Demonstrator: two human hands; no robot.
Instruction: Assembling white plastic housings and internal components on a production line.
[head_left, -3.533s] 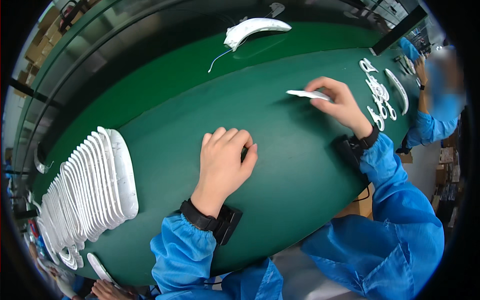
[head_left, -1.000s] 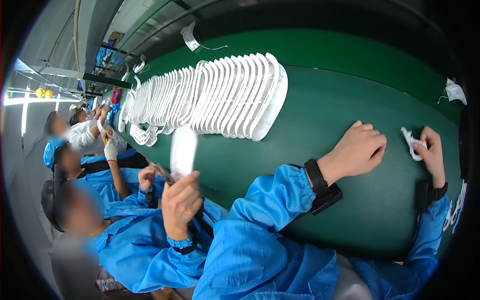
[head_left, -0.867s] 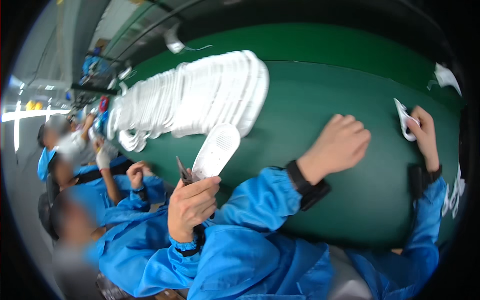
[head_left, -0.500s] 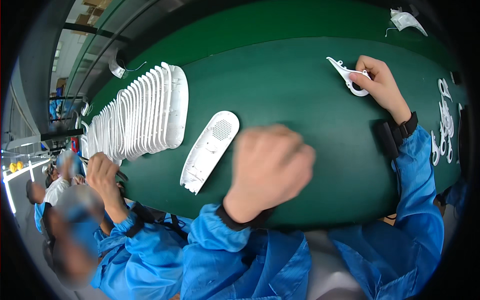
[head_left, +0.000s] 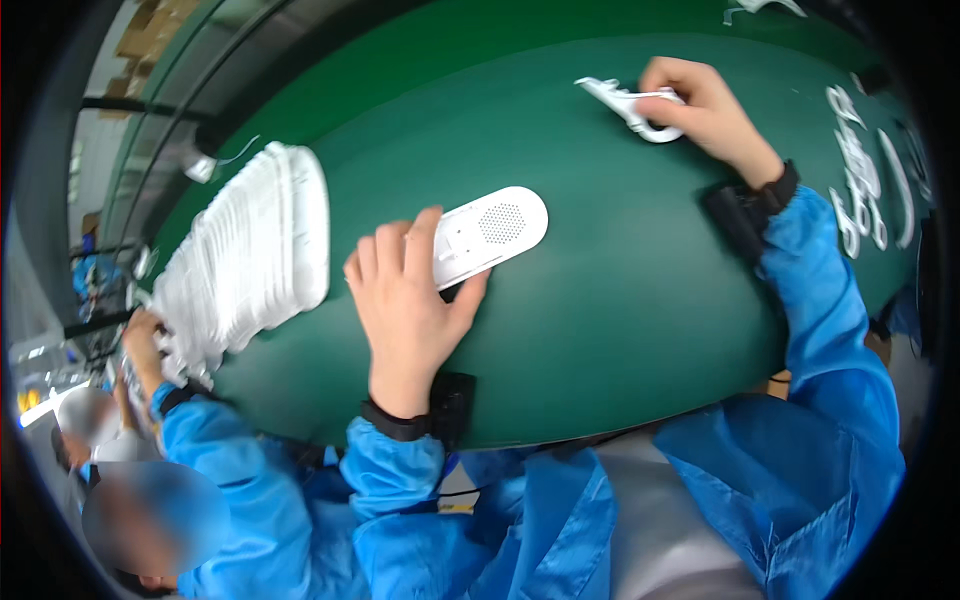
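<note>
My left hand (head_left: 405, 305) is closed around the lower end of a long white plastic shell (head_left: 515, 230), with the thumb on its near edge and the fingers across the far side. The shell has a rounded end with a patch of small round holes; its other end is hidden by my hand. Farther off to the right, my right hand (head_left: 705, 115) pinches a small white plastic bracket (head_left: 612, 97). This bracket has a pointed arm toward the left and a ring-shaped end under my fingers. It is held apart from the shell.
A long row of similar white shells (head_left: 312, 230) stands packed on the green table (head_left: 600, 330) at left. Several small white brackets (head_left: 860, 180) lie at the right. A co-worker's hand (head_left: 143, 345) is at the row's near end. A clear-and-white part (head_left: 200, 168) with a wire lies behind.
My left hand has moved left and taken hold of the shell, which is now turned more crosswise. My right hand still holds the bracket. The whole view has shifted somewhat.
</note>
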